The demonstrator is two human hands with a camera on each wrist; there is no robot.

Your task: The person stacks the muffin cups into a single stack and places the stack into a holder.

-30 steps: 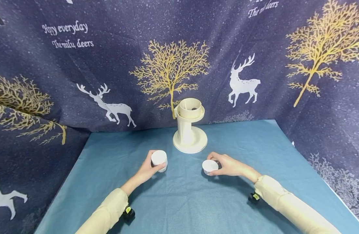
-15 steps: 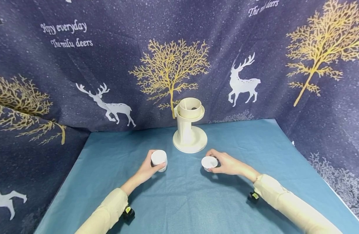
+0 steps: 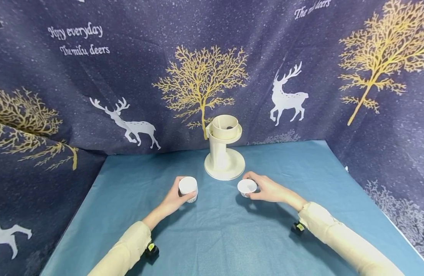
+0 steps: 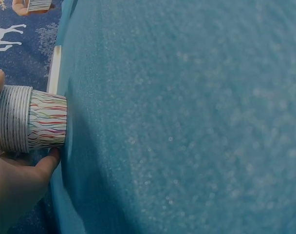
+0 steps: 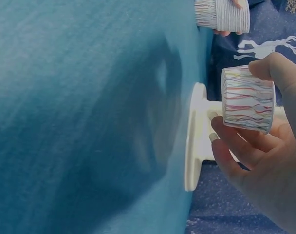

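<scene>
On the left of the table, my left hand grips a stack of nested paper cups. In the left wrist view this stack has many layered rims and wavy coloured lines, and its base sits at the cloth. My right hand pinches a single small paper cup between thumb and fingers, its mouth facing up. The right wrist view shows this cup, with the same wavy lines, held above the table. Between and behind both hands stands a cream dispenser-like stand with a round base and an open ring holder on top.
A blue cloth covers the table. Directly behind it hangs a dark blue curtain printed with deer and golden trees. The stand's base lies close to the table's back edge. Small black devices are worn at the wrists.
My right hand has raised the single cup and shifted it slightly away from me, toward the stand. My left hand and its stack of cups have stayed in place.
</scene>
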